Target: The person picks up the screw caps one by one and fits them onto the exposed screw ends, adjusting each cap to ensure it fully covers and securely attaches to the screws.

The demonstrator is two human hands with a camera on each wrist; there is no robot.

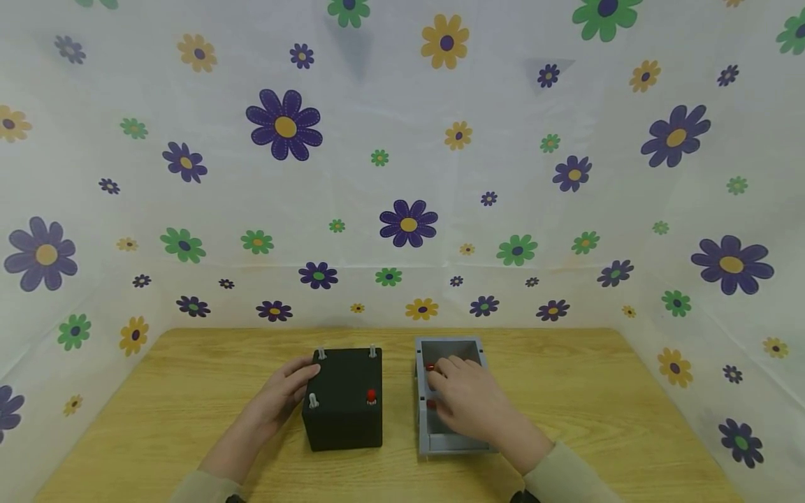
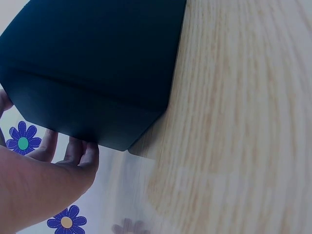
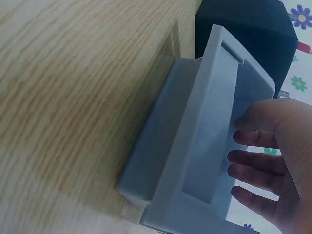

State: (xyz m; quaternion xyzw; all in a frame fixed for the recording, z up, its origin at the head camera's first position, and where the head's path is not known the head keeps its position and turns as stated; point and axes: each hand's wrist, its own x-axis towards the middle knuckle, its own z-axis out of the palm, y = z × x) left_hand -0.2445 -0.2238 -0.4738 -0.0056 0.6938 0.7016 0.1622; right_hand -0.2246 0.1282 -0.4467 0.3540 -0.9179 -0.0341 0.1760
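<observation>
Standing on the wooden table (image 1: 189, 377), one black box (image 1: 346, 381) carries three pale pegs (image 1: 313, 401) and one red-capped peg (image 1: 371, 397) at its near right corner, all pointing up, while the left hand (image 1: 277, 398) rests relaxed fingers against its left side. Just right of it sits one gray bin (image 1: 423, 427), long axis running near to far, two red pieces (image 1: 430, 404) showing inside; the right hand (image 1: 472, 402) reaches in, fingers bent, though whether it pinches anything I cannot tell.

A white sheet (image 1: 352, 188) with purple, green and yellow flowers (image 1: 409, 223) stands behind and on both sides of a wood-grain surface (image 1: 553, 384)
</observation>
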